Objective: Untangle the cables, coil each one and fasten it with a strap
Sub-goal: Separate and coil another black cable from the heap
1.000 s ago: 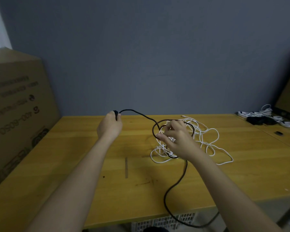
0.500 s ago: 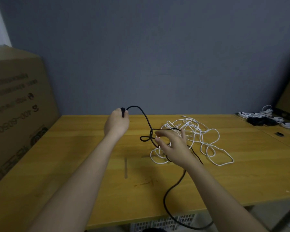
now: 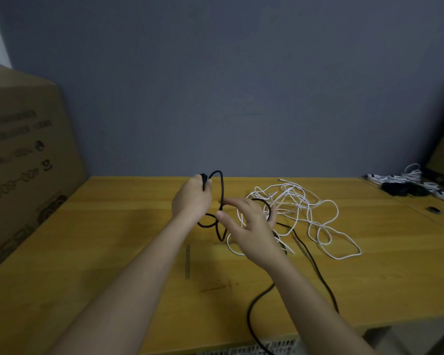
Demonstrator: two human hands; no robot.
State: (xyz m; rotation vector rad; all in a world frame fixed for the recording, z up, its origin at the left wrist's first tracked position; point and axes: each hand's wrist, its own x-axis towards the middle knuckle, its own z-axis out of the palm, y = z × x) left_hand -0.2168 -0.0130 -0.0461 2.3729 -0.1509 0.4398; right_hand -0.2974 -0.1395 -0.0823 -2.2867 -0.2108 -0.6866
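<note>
Above a wooden table (image 3: 113, 252), the left hand (image 3: 191, 201) grips one end of a black cable (image 3: 222, 190) while the right hand (image 3: 251, 226), fingers spread and relaxed, touches its loops. A tangled white cable (image 3: 318, 219) lies on the table just beyond the right hand.

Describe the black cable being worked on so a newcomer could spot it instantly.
On the yellow wooden table, look mid-table where the two hands meet. The black cable rises from the left hand, loops past the right hand and trails off the near edge. It is dark and thicker than the white cable tangled beside it.
</note>
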